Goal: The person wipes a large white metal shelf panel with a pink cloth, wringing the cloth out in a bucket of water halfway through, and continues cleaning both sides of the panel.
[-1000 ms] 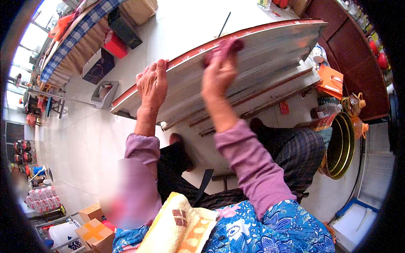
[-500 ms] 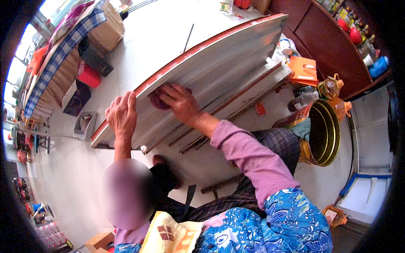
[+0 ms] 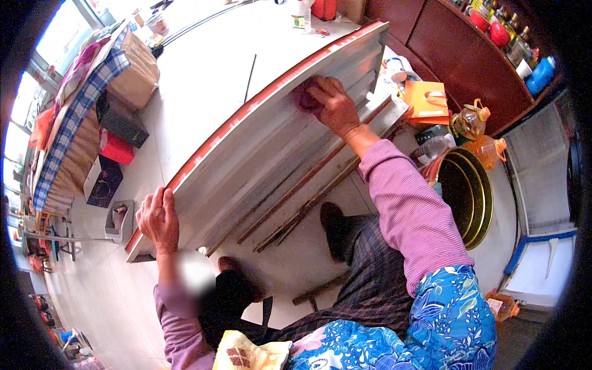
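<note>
Compared with half a second ago, the dark maroon fabric cloth (image 3: 306, 98) is pressing much farther from the left hand (image 3: 159, 221) and nearer the far right end of the long grey panel with a red edge strip (image 3: 259, 160), so the rubbing is covering another stretch of its broad face. The panel itself is slanting across the space in front of the person, its red edge uppermost.

At the left, a small grey plastic bin (image 3: 118, 222) is standing just beyond the panel's near end. The left hand is gripping that end, its fingers lying close together over the edge (the thumb is hiding from view, so I cannot tell where it is bearing). It is holding no cloth.

Farther right and well apart from it, the right hand (image 3: 337, 110) is closing bent fingers around the bunched cloth and pushing it against the panel's face, below the red edge. Beyond the panel's right end, a bright orange paper bag (image 3: 425, 102) is leaning, and a round, gold-lined metal drum (image 3: 484, 203) is lying open beside the person's right sleeve.
</note>
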Available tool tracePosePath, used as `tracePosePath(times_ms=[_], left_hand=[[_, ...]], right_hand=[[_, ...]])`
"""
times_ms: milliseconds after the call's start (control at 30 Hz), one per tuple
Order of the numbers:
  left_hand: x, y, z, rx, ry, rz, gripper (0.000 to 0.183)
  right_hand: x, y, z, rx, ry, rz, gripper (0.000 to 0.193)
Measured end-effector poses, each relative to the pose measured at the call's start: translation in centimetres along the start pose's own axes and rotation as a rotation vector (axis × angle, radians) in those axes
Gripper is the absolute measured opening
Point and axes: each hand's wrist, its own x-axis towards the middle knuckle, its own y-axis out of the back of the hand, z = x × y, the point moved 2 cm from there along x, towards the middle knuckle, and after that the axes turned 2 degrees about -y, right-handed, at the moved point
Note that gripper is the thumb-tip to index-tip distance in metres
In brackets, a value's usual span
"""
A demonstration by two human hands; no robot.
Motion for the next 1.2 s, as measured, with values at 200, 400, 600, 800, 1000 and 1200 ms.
tracePosePath(times_ms=[200, 400, 600, 800, 1000, 1200], left_hand=[[-0.1, 0.4, -0.4, 0.05, -0.031, 0.023, 0.032], [-0.5, 0.0, -0.2, 0.026, -0.026, 0.018, 0.034], [-0.5, -0.6, -0.2, 0.024, -0.029, 0.037, 0.034], [0.4, -1.6, -2.5, 0.181, 0.034, 0.009, 0.034], [-0.1, -1.6, -2.2, 0.121, 0.031, 0.001, 0.033], [-0.6, -1.2, -2.2, 0.123, 0.013, 0.033, 0.035]], right_hand=[[2.0, 2.3, 6.8, -0.151, -0.225, 0.035, 0.024], [2.9, 1.5, 20.3, -0.31, -0.87, 0.055, 0.022], [2.0, -1.0, 18.1, -0.248, -0.983, 0.273, 0.027], [-2.4, -5.7, -4.5, 0.331, -0.23, 0.123, 0.037], [-3.6, -2.5, 0.2, 0.349, -0.751, 0.152, 0.033], [-5.9, -4.3, 19.1, 0.447, -1.212, 0.523, 0.043]])
